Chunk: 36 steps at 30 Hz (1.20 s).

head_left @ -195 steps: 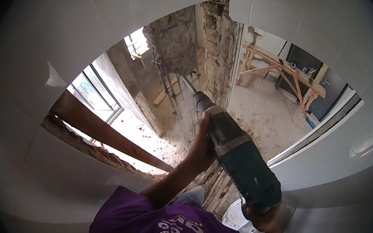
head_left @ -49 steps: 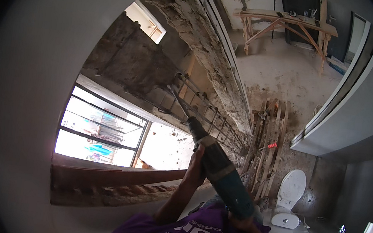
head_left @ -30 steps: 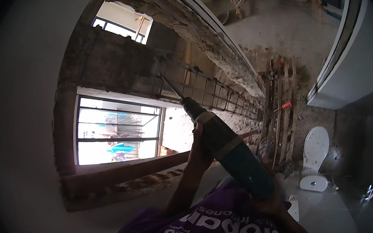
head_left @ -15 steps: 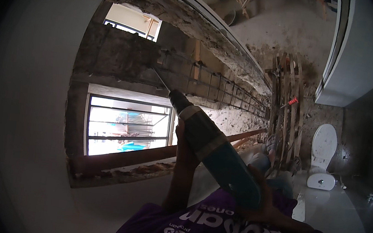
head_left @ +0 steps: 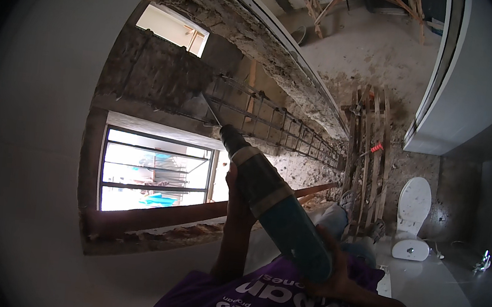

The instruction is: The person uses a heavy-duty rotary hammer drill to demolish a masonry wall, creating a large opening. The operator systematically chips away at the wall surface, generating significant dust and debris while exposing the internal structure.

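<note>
While my left hand (head_left: 235, 192) wraps the drill (head_left: 276, 208) near its front and my right hand (head_left: 332, 275) grips the rear, its long axis runs up-left, bit tip touching the far rough concrete wall (head_left: 151, 76).

Single view: head-worn fisheye, left of pair. Faces out along raised forearms toward rough concrete wall (head_left: 145, 75) with barred window (head_left: 156, 170). Close on rotary hammer drill (head_left: 279, 209) at centre; toilet (head_left: 413, 218) farther off, right. Edges bend toward dark rim. No second view shared.
</note>
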Available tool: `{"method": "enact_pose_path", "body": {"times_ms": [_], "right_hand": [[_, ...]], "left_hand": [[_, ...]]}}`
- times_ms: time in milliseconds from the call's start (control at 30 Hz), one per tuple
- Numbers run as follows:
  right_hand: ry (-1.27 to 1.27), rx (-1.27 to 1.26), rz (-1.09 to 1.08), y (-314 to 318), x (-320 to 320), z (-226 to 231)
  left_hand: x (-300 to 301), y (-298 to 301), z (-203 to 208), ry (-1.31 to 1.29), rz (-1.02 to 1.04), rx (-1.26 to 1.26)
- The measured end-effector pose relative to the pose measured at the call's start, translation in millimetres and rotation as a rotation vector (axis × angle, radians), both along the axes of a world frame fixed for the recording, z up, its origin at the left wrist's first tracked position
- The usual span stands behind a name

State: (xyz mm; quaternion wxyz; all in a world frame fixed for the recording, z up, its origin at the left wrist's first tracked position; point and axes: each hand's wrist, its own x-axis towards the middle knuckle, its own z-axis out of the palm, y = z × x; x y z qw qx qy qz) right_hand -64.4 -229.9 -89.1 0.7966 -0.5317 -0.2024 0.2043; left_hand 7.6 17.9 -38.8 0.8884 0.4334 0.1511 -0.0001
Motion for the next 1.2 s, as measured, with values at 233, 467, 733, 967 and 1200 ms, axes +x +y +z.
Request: {"method": "enact_pose_path", "body": {"times_ms": [233, 467, 733, 967, 1200], "right_hand": [[-0.004, -0.004, -0.019, 16.6, 17.2, 0.5], [0.221, 0.2, -0.048, 37.2, 40.9, -18.5], [-0.055, -0.005, -0.05, 103.8, 132.8, -24.9], [-0.005, -0.036, -0.07, 68.8, 93.0, -51.9], [-0.622, -0.573, -0.065, -5.8, 65.2, -35.3]], "left_hand": [[21.0, 17.4, -9.7, 0.115, 0.115, -0.043], [49.5, 25.7, -23.6, 0.075, 0.112, 0.1], [103.1, 86.5, -32.8, 0.008, 0.151, 0.186], [74.7, 62.3, -44.3, 0.119, 0.117, -0.16], [30.2, -0.7, -39.2, 0.197, 0.087, -0.066]]}}
